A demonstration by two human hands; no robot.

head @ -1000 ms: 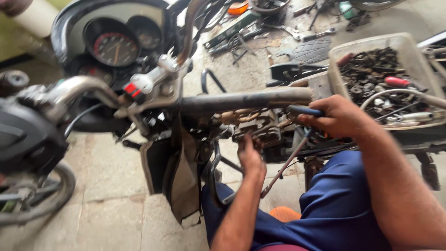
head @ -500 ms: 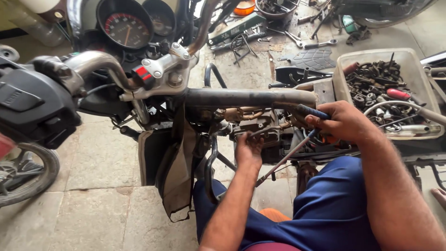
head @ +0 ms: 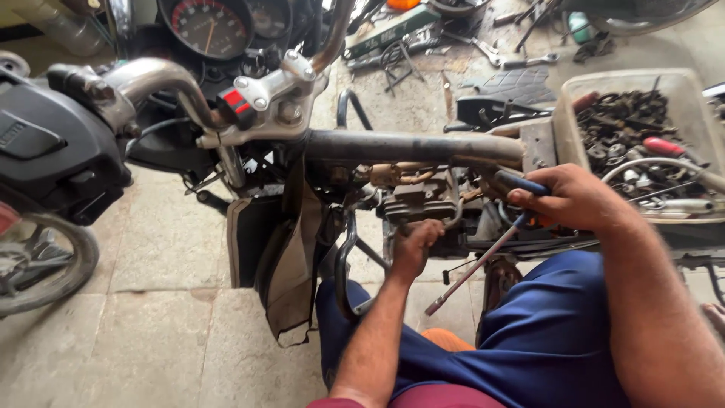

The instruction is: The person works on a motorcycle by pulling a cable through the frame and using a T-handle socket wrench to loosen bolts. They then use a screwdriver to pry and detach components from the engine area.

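Right hand (head: 578, 198) fisted round blue-handled screwdriver (head: 483, 257), shaft slanting toward 7 o'clock. Left hand (head: 414, 245) at 8 o'clock of it, curled on engine part (head: 419, 200) under frame tube (head: 408, 147).

Stone-slab floor (head: 151, 249), daylit, w/ tools (head: 483, 49) scattered & grey parts tub (head: 566, 128) at right.

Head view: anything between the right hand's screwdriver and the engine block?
Partly. The right hand holds the screwdriver beside the engine block, shaft angled down and away from it. The frame tube runs above, and cables sit between handle and block. The left hand is already on the block's underside.
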